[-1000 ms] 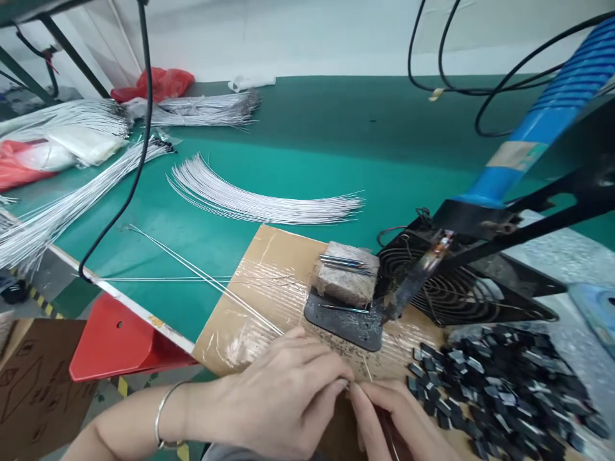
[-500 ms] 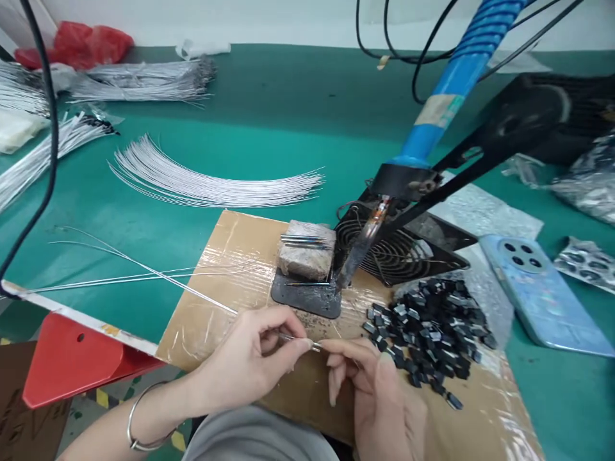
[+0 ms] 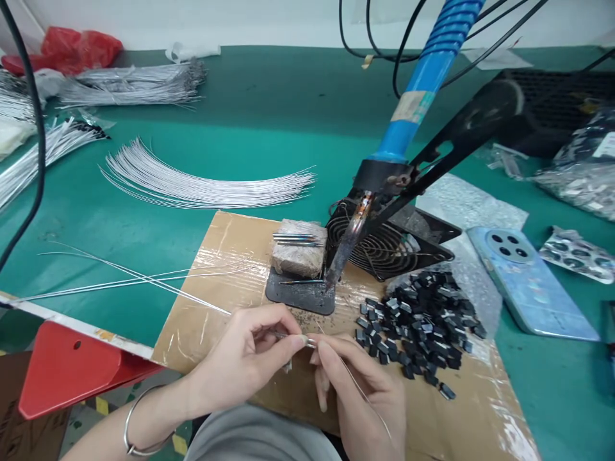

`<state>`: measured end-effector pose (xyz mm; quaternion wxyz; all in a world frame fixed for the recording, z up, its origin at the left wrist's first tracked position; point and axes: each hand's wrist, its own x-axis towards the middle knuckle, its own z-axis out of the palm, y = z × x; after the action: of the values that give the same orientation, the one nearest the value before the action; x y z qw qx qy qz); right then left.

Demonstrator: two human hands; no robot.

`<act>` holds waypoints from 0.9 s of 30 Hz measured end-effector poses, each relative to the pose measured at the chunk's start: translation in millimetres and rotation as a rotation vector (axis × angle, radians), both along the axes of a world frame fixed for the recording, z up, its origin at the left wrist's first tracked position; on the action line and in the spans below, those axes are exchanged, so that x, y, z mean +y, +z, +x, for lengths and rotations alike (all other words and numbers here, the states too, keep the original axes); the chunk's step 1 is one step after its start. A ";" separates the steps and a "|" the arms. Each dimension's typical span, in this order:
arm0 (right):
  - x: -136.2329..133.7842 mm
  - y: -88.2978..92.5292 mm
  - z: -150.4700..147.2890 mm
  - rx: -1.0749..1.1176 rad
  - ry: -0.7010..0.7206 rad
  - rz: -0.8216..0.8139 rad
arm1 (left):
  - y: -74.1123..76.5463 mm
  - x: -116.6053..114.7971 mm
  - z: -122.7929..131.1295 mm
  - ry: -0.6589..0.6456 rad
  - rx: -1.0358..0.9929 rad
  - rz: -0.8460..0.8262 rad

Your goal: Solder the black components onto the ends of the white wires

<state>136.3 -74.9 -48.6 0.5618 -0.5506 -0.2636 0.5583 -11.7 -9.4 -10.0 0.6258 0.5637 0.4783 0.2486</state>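
Here, the left hand (image 3: 262,352) pinches a small metallic piece (image 3: 310,344) at six o'clock from the pale block (image 3: 296,257); the right hand (image 3: 362,394) closes thumb and forefinger at its far end, beside a thin wire (image 3: 356,384). Black parts (image 3: 425,326) lie at three o'clock.

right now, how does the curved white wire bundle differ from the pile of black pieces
The wire bundle has long, thin white strands; the black pieces are short and blocky. The wire bundle's strands lie roughly side by side, while the black pieces lie jumbled. Both hold many similar parts.
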 end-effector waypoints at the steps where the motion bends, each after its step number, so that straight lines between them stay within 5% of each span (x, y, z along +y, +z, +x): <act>1: -0.1 -0.3 -0.1 0.020 0.001 -0.004 | 0.1 -0.5 0.2 -0.001 -0.001 0.004; 27: 4.6 0.9 1.9 0.167 0.019 -0.097 | -16.6 -14.4 -5.7 -0.033 0.162 0.191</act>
<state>138.2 -70.2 -47.7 0.5492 -0.5261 -0.1939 0.6196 -17.4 -23.8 -26.6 0.5325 0.6468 0.4921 0.2364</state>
